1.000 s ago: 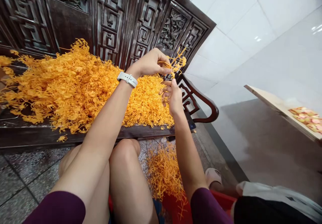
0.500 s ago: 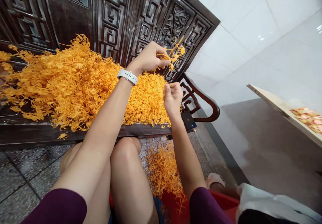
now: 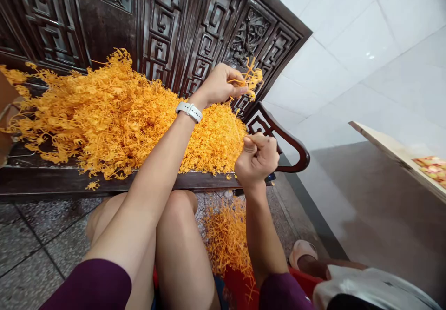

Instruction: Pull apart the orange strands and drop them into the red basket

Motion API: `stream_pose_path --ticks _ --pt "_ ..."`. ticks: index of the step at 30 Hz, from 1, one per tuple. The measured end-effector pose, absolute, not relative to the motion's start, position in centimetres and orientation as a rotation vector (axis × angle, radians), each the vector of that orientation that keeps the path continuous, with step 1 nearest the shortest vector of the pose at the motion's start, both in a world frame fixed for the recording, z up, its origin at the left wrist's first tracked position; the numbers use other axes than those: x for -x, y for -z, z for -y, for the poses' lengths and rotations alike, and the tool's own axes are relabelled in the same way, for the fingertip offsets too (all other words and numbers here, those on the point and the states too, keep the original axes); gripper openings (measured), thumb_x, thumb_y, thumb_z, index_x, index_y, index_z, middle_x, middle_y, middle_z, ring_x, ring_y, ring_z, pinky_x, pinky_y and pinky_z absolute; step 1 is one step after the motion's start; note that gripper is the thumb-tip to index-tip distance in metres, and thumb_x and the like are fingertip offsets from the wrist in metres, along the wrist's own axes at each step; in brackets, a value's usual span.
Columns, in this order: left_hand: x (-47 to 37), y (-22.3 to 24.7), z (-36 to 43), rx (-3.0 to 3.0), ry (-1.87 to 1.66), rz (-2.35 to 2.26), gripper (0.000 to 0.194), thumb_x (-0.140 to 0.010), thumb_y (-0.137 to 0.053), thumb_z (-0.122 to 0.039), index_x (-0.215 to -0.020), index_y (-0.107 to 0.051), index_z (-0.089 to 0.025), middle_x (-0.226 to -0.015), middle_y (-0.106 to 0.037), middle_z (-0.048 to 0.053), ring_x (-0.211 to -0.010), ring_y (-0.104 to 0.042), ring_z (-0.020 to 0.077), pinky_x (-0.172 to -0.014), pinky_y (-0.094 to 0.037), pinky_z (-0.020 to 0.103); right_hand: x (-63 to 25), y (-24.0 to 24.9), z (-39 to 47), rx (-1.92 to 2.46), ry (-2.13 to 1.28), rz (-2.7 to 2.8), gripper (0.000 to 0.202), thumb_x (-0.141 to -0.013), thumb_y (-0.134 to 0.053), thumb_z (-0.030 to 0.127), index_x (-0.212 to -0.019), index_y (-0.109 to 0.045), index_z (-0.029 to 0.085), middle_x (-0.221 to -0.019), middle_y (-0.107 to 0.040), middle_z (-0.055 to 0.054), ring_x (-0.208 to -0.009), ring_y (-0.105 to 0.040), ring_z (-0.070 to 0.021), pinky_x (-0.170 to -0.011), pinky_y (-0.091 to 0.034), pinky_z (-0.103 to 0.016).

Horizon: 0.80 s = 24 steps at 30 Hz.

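Observation:
My left hand (image 3: 226,83), with a white band at the wrist, pinches a branching sprig of orange plastic (image 3: 256,80) whose blossom-like ends stick out past the fingertips. Lower and nearer to me, my right hand (image 3: 257,156) is closed, thumb pressed to the bent fingers; whatever lies inside is hidden. A blurred thin orange streak shows just above its thumb. Beneath both hands, a heap of small orange plastic pieces (image 3: 216,138) covers the right of the bench seat. It runs into a taller pile of orange branching sprigs (image 3: 104,110) on the left.
The dark carved wooden bench (image 3: 163,180) has a curved armrest (image 3: 301,159) at its right end. Below, thin orange stems (image 3: 228,235) fill a spot over a red container (image 3: 240,284). Another person's foot in a pale shoe (image 3: 302,252) is at lower right. A wooden board (image 3: 386,149) juts in from the right.
My right hand has come down toward me and turned, its fingers curled tighter. My left hand still holds the sprig. The whole view has shifted slightly.

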State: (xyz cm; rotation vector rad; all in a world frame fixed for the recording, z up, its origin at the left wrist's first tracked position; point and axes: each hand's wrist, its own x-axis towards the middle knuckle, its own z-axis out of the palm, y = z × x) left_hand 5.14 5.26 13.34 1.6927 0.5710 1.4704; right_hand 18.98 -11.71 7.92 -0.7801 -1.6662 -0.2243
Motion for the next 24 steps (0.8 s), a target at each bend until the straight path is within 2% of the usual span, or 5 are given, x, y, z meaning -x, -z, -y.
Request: stream_pose_path --ticks 5,10,13,17,24 --pt "-1.5 -10.9 -8.4 -1.617 -1.697 -0.853 0.018 -0.074 -0.085 -0.022 -0.069 -0.068 -0.022 -0.076 -0.071 0.003 -0.079 -0.06 0.0173 -0.065 -0.043 0.034 -19.4 -9.1 19.0 0.846 -0.014 1.766 0.009 -0.101 -0.06 0.033 -0.099 -0.069 0.033 -0.069 -0.054 -0.002 -0.056 -0.049 -0.0195 -0.05 -0.039 -0.036" --pt "5.5 -9.8 -8.3 -1.401 -1.646 -0.975 0.036 -0.09 -0.079 -0.054 -0.089 -0.065 -0.02 -0.076 -0.066 -0.007 -0.082 -0.051 0.0027 -0.065 -0.036 0.024 -20.5 -10.5 22.0 0.633 -1.065 2.597 0.009 -0.102 -0.066 0.03 -0.1 -0.071 0.023 -0.076 -0.07 -0.003 -0.066 -0.064 -0.0151 -0.059 -0.047 -0.029" --pt "6.7 -11.2 -7.5 -1.454 -1.582 -0.955 0.049 -0.097 -0.061 -0.069 -0.095 -0.061 -0.02 -0.064 -0.054 -0.008 -0.073 -0.04 0.0014 -0.061 -0.028 0.021 -21.7 -9.2 18.1 0.43 -1.711 2.287 0.032 -0.094 -0.074 0.054 -0.092 -0.071 0.022 -0.069 -0.068 -0.001 -0.059 -0.063 -0.0139 -0.054 -0.047 -0.026" --pt "4.8 -12.5 -7.6 -1.227 -1.771 -0.909 0.037 -0.093 -0.075 -0.051 -0.079 -0.058 -0.022 -0.06 -0.052 -0.005 -0.054 -0.026 0.0078 -0.049 -0.017 0.029 -22.6 -6.5 10.8 0.66 -1.582 1.472 0.065 -0.091 -0.044 0.087 -0.102 -0.064 0.027 -0.083 -0.069 -0.005 -0.073 -0.067 -0.0203 -0.064 -0.059 -0.035" --pt "1.2 -13.8 -6.6 -1.21 -1.843 -0.65 0.019 -0.086 -0.079 -0.021 -0.075 -0.064 -0.018 -0.069 -0.06 0.001 -0.051 -0.042 0.0061 -0.045 -0.023 0.023 -20.3 -7.0 9.0 0.852 -1.424 0.838 0.033 -0.09 -0.073 0.037 -0.117 -0.062 0.02 -0.108 -0.072 -0.008 -0.089 -0.07 -0.017 -0.075 -0.059 -0.028"
